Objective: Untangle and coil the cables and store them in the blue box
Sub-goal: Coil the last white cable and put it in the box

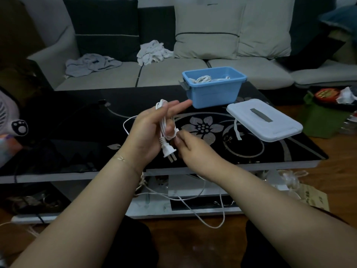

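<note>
Head view: white cable (164, 126) runs upright, plug (169, 151) down.

Right fingers (178, 139) hidden behind white cable (164, 122).

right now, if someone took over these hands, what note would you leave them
Left hand: holds the part-wound white cable, plug hanging below the palm.
Right hand: fingers pinch the cable beside the coil.
Blue box is open on the table with coiled white cables inside; its lid lies beside it.
Left: wind in the slack trailing below the table, box the coil, see to the dark cable on the table.
</note>
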A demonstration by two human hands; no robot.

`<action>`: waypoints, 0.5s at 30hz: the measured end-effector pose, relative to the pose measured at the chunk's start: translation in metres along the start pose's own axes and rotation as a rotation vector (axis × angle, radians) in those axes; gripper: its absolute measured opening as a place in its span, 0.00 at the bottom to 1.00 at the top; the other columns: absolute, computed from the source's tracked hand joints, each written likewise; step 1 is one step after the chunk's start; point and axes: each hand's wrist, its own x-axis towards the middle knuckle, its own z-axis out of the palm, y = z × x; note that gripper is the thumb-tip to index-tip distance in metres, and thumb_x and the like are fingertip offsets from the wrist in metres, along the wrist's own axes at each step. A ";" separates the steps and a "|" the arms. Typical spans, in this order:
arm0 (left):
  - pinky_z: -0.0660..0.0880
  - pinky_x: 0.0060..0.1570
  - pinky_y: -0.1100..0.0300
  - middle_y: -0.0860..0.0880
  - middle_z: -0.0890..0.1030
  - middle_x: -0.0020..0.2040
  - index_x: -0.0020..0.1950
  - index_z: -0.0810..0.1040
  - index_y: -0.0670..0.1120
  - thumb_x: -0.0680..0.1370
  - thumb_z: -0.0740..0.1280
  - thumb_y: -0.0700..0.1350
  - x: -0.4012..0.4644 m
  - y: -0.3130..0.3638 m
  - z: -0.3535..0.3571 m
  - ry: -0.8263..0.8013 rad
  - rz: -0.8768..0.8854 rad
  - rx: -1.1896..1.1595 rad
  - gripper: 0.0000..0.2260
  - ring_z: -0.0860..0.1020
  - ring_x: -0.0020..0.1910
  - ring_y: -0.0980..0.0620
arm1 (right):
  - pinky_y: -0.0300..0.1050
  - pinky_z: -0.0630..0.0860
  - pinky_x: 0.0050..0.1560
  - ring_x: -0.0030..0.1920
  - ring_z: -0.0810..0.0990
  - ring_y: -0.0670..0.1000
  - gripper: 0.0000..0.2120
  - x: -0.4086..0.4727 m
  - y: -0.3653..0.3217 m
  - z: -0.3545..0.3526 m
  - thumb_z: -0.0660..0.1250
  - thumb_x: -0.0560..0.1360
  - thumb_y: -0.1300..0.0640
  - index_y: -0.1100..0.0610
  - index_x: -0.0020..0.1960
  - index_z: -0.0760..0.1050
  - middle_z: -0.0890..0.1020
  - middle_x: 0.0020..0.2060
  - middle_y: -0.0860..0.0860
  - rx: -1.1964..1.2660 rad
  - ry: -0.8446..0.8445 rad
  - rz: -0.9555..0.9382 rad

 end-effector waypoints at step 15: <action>0.80 0.46 0.58 0.47 0.75 0.67 0.73 0.61 0.41 0.80 0.50 0.60 -0.007 -0.002 0.001 0.060 0.095 0.546 0.29 0.84 0.42 0.51 | 0.48 0.75 0.45 0.49 0.78 0.52 0.12 -0.010 -0.007 -0.016 0.57 0.80 0.48 0.46 0.62 0.70 0.80 0.52 0.48 -0.362 -0.117 -0.132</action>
